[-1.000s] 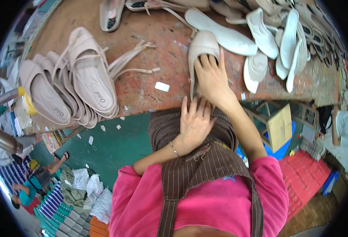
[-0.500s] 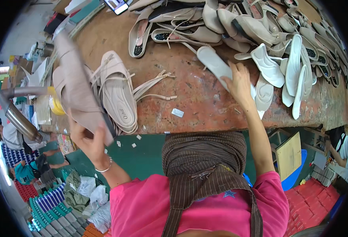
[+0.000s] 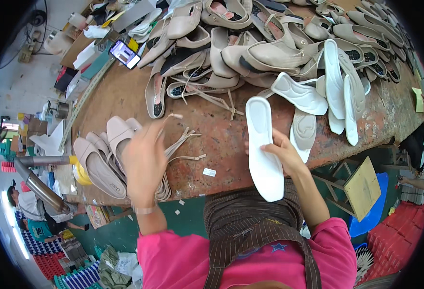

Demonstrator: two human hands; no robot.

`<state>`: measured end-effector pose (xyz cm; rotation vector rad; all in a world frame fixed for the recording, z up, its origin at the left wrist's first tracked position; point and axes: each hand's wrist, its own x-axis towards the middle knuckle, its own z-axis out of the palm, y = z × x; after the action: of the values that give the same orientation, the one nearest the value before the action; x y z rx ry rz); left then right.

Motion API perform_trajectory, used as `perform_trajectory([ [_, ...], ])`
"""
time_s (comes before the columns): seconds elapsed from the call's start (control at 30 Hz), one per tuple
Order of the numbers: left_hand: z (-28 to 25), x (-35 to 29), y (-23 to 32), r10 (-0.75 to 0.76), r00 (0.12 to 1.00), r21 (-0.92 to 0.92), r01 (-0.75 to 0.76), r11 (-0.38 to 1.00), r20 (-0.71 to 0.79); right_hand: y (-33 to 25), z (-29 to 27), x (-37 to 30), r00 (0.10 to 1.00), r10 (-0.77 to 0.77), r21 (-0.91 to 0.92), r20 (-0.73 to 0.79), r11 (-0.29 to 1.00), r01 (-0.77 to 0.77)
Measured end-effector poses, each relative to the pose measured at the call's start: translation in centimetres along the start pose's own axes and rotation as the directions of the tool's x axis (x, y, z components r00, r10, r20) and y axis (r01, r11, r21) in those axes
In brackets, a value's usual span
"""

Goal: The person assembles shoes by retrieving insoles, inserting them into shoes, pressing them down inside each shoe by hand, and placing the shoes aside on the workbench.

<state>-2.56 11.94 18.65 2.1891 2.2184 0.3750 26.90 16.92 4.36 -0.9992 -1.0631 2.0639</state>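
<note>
My right hand (image 3: 289, 155) grips a white shoe insole (image 3: 264, 176) by its edge, thumb on its face, above the front of the table. The insole's long axis points away from me. Smeared by motion, my left hand (image 3: 147, 156) is over the finished-looking beige flat shoes (image 3: 96, 166) at the left; its fingers are too blurred to read. It hides part of those shoes. Pale straps (image 3: 185, 144) trail to the right of them. More white insoles (image 3: 301, 94) lie right of my right hand, beside a beige-topped insole (image 3: 303, 130).
A large heap of beige shoes (image 3: 270, 55) covers the far side of the worn table (image 3: 212, 159). A lit phone (image 3: 124, 54) rests at the far left edge. A metal pipe (image 3: 43, 185) with a yellow ring stands left. A wooden stool (image 3: 361, 188) is at the right, below table height.
The beige shoe my left hand held is out of it and lies with the others; that hand has moved right. My right hand has lifted the white insole off the table toward me.
</note>
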Motion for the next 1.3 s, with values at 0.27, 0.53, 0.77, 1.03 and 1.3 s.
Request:
perform_trajectory([
  [0.27, 7.4, 19.8, 5.1, 0.446, 0.856, -0.131, -0.426, 0.895, 0.261, 3.5, -2.7, -2.7, 0.995, -0.088, 0.315, -0.054, 0.944, 0.101],
  [0.53, 5.5, 11.7, 8.4, 0.574, 0.730, -0.389, -0.439, 0.810, 0.371, 1.8, -7.4, -0.5, 0.979, -0.197, 0.223, -0.056, 0.953, 0.204],
  [0.77, 8.2, -5.0, 10.6, 0.156, 0.974, -0.607, -0.025, 0.794, 0.165, -5.3, -5.7, 4.1, 0.977, -0.184, -0.107, -0.105, 0.979, 0.173],
  [1.03, 16.7, -11.2, 11.4, -0.040, 0.998, -0.531, 0.057, 0.845, 0.043, -4.3, -0.4, -1.2, 0.904, -0.418, -0.715, 0.086, 0.606, 0.348],
  [1.3, 14.6, -17.2, 3.1, -0.613, 0.778, -0.500, 0.587, 0.636, 0.134, 3.9, 5.1, -2.9, 0.724, -0.350, -0.787, 0.595, -0.070, 0.613],
])
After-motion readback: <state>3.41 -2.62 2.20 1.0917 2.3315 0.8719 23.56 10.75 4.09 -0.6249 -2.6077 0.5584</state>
